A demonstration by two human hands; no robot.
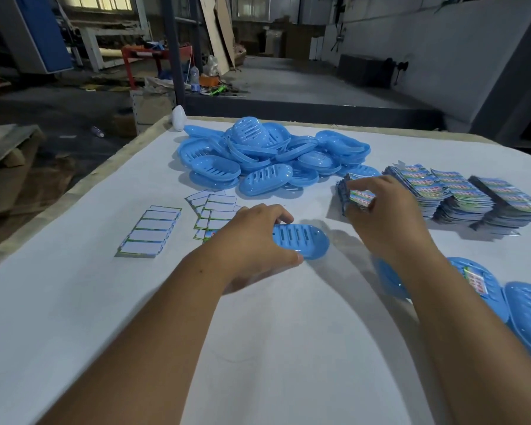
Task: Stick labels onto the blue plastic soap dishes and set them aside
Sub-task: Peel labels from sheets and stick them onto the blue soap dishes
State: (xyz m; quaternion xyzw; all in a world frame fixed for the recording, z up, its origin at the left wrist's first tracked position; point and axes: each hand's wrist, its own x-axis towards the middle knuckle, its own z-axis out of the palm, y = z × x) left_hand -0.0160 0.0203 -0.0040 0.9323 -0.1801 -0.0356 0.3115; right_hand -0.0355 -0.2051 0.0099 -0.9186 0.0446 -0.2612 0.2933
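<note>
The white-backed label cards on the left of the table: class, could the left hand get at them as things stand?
Probably not at once: the left hand grips a soap dish. The cards lie uncovered just beside it.

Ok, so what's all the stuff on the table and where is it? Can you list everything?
Table: one, white top, fills the view.
Pile of soap dishes: many, too heaped to count, blue, far middle.
Soap dish: one, blue, slotted, centre, held.
Labelled soap dishes: at least two, blue with colourful labels, right edge.
Label stacks: several, colourful, far right.
Backing sheets: two loose groups, white, left of centre.
White object: one, far table edge, unclear what.
Left hand: grips the centre soap dish.
Right hand: pinches a label at the nearest stack.
</note>
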